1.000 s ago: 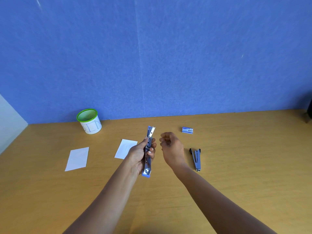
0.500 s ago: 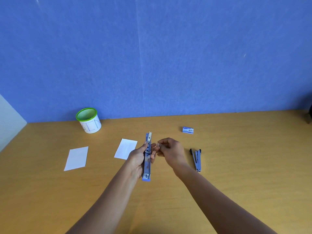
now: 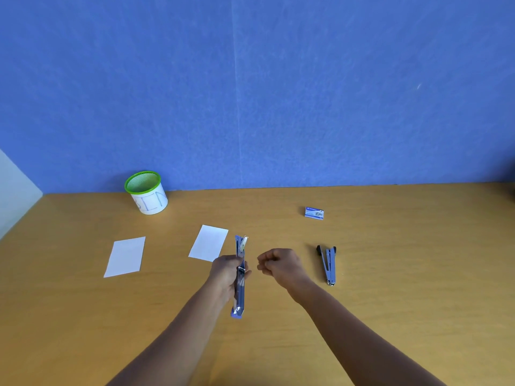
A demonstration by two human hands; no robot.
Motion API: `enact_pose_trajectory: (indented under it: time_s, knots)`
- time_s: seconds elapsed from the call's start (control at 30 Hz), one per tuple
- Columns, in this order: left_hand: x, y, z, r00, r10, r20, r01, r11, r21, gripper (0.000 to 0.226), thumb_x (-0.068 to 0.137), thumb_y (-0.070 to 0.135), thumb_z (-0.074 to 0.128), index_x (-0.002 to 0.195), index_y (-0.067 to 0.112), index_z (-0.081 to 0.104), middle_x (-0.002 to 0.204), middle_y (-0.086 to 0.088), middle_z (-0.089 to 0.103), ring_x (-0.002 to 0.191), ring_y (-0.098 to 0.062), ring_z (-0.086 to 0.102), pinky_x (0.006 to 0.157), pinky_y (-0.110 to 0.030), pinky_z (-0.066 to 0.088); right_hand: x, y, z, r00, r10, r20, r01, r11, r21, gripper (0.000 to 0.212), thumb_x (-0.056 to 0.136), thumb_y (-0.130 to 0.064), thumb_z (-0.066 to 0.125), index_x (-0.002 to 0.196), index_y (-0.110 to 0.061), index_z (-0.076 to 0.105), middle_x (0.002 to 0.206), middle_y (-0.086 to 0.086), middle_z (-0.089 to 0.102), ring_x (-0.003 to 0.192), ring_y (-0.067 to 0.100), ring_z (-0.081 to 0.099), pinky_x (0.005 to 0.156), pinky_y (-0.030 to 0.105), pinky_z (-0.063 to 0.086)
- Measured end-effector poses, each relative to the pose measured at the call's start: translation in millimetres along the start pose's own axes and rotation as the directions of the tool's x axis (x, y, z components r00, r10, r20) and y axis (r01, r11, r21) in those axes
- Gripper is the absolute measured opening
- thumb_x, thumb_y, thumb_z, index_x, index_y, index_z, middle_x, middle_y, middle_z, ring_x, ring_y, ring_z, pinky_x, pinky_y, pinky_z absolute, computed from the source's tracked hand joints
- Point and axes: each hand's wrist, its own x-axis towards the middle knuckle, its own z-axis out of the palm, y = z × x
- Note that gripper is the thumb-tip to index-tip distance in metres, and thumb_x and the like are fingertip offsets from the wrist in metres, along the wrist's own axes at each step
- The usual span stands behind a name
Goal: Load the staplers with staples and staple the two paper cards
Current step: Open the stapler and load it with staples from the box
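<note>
Stapler [image 3: 239,299], opened out long, is being held upright off the table [image 3: 390,288] at centre. The left hand [image 3: 225,271] is gripping it around the middle, fingers wrapped. Its upper end is showing a pale metal part, tilted slightly out.

The right hand [image 3: 280,267] is now sitting just beside the stapler, apart from it. Half a second ago its fingertips were at the stapler's channel. Its fingers are curling inward, thumb against forefinger. Whether it is pinching a strip of staples is too small to tell.

Judgement: the hand is coming away from a loading attempt. Either the strip is going in or it is being re-aimed, and the stapler is not yet closing.

The second stapler [image 3: 328,263] is lying on the table to the right, untouched. The staple box [image 3: 314,213] is lying beyond it, nearer the wall.

The two paper cards [image 3: 126,256] [image 3: 209,243] are lying flat and apart on the left, not yet being stapled. The green-rimmed cup [image 3: 146,193] is standing at the back left.
</note>
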Motion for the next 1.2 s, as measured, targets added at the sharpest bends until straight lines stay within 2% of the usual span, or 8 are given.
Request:
enact_pose_trajectory:
  time_s: [0.07,0.2,0.3,0.4,0.53,0.67,0.9,1.2]
  knots:
    - [6,-2,1,1.0,0.0,-0.011,0.0,1.0,0.026,0.02,0.095,-0.004,0.042,0.077,-0.002,0.051,0.068,-0.014,0.049,0.059,-0.023,0.047,0.06,-0.031,0.051,4,5,0,1.0,0.003,0.007,-0.003,1.0,-0.012,0.024,0.086,0.006,0.044,0.083,-0.007,0.064,0.069,0.004,0.062,0.078,0.02,0.062,0.082,0.033,0.053]
    - [12,-5,3,1.0,-0.011,0.025,0.01,0.998,0.058,0.014,0.094,-0.007,0.043,0.084,-0.007,0.053,0.067,-0.017,0.053,0.058,-0.025,0.049,0.056,-0.031,0.046,12,8,-2,0.999,-0.041,-0.031,0.037,0.993,-0.114,0.016,0.087,-0.003,0.052,0.097,-0.004,0.065,0.077,0.007,0.062,0.065,0.014,0.056,0.062,0.021,0.048]
    - [17,-9,6,0.998,-0.031,0.054,0.028,0.998,0.048,0.012,0.093,-0.006,0.045,0.097,-0.011,0.056,0.071,-0.019,0.057,0.06,-0.026,0.053,0.054,-0.028,0.05,25,4,-4,0.986,-0.144,-0.089,0.125,0.974,-0.19,0.02,0.088,-0.008,0.056,0.107,-0.008,0.063,0.079,0.006,0.059,0.071,0.018,0.054,0.068,0.026,0.045]
    - [23,-11,8,0.994,-0.068,0.087,0.068,0.998,-0.006,0.019,0.093,-0.004,0.046,0.105,-0.014,0.057,0.075,-0.021,0.06,0.063,-0.025,0.057,0.052,-0.024,0.056,38,-1,-4,0.959,-0.259,-0.119,0.217,0.935,-0.28,0.024,0.088,-0.007,0.055,0.111,-0.008,0.063,0.074,0.003,0.056,0.072,0.017,0.051,0.068,0.019,0.039]
    - [27,-11,12,0.989,-0.091,0.115,0.096,0.995,-0.034,0.022,0.095,0.0,0.044,0.109,-0.014,0.056,0.076,-0.019,0.061,0.058,-0.021,0.06,0.05,-0.023,0.054,50,-2,-1,0.926,-0.361,-0.113,0.289,0.868,-0.404,0.027,0.088,-0.005,0.053,0.112,-0.009,0.065,0.094,0.012,0.063,0.078,0.017,0.054,0.067,0.013,0.036]
    - [30,-7,14,0.988,-0.091,0.124,0.096,0.995,-0.034,0.027,0.097,0.003,0.04,0.111,-0.014,0.056,0.074,-0.017,0.059,0.052,-0.021,0.054,0.047,-0.025,0.045,59,-3,1,0.911,-0.4,-0.103,0.318,0.839,-0.442,0.027,0.088,-0.004,0.052,0.112,-0.008,0.065,0.101,0.011,0.061,0.075,0.013,0.052,0.066,0.011,0.035]
    - [31,-4,15,0.983,-0.087,0.161,0.106,0.988,-0.109,0.023,0.096,0.002,0.042,0.108,-0.009,0.058,0.075,-0.015,0.057,0.061,-0.021,0.05,0.053,-0.025,0.041,71,-7,2,0.869,-0.478,-0.127,0.368,0.796,-0.48,0.02,0.087,-0.005,0.057,0.106,-0.006,0.065,0.085,0.0,0.048,0.056,0.001,0.04,0.06,0.011,0.029]
    - [32,-7,14,0.985,-0.068,0.159,0.097,0.978,-0.183,0.019,0.093,0.0,0.047,0.101,-0.01,0.061,0.072,-0.015,0.058,0.056,-0.019,0.053,0.049,-0.022,0.045,75,-4,2,0.887,-0.455,-0.076,0.36,0.785,-0.504,0.015,0.089,-0.008,0.057,0.098,-0.002,0.067,0.089,0.012,0.055,0.067,0.016,0.045,0.059,0.016,0.027]
